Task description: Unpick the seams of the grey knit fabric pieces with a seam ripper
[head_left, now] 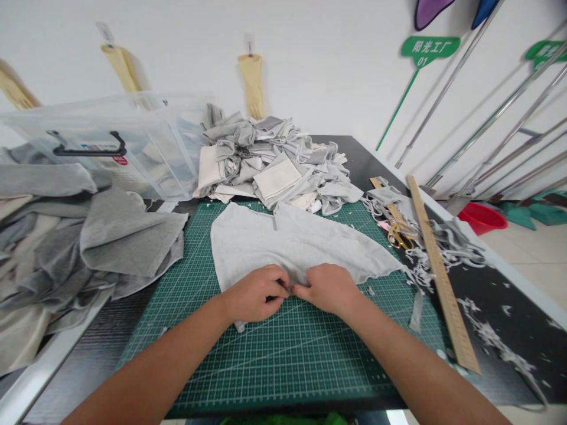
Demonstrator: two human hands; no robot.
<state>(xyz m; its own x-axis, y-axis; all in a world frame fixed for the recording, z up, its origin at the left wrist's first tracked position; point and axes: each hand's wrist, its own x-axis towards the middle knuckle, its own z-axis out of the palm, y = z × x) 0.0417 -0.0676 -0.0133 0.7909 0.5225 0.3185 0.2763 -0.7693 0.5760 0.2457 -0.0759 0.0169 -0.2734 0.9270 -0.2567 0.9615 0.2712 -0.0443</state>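
Observation:
A light grey piece of cloth [248, 239] lies spread over the green cutting mat [266, 372], with a slit or fold in its far edge. My left hand [261, 292] pinches the cloth's near edge, its fingers curled. Just beside it, my right hand [325, 286] is closed on the same edge, thumb pointing toward the left fingertips. The cloth bunches slightly between the two hands. Its right end tapers to a point near some scraps. What lies right between the fingertips is too small to make out.
Grey cloths [128, 230] heap at the left before a clear plastic bin [146, 147]. Another cloth pile [274, 171] stands behind the mat. At the right are gold-handled scissors [398, 235], a wooden ruler [438, 277] and fabric scraps [491, 339]. Poles lean against the wall.

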